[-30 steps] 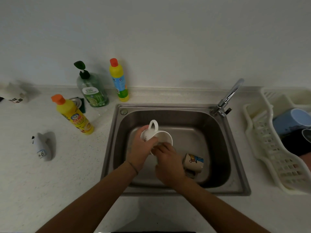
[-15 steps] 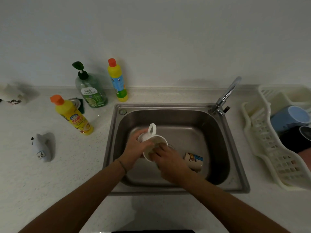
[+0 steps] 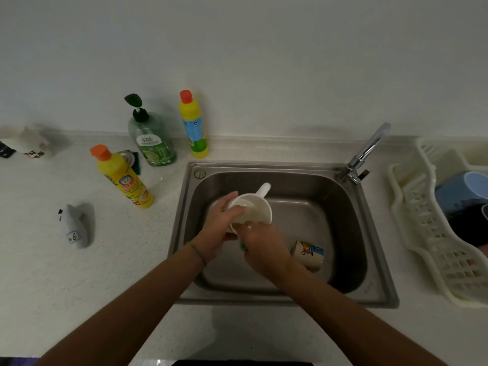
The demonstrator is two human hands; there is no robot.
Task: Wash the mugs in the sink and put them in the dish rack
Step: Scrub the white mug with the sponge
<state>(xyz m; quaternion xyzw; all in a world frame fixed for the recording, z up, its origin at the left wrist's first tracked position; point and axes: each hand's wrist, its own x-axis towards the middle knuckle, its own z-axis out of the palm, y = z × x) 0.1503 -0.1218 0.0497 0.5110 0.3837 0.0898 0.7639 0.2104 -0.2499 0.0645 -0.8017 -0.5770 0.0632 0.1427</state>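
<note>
At centre frame, over the sink [image 3: 375, 262], your left hand [image 3: 219, 231] curls around the white mug [image 3: 254, 208], while your right hand [image 3: 264, 247] pinches something green at its rim. A printed mug [image 3: 309, 253] lies in the basin, lower right. Farther off, the dish rack [image 3: 422, 233] at the right edge holds a blue mug [image 3: 459, 191].

One wide head-worn camera looks steeply down and forward from close above the sink [image 3: 277, 170], taking in worktop [image 3: 66, 273], back wall [image 3: 264, 48] and both forearms.
</note>
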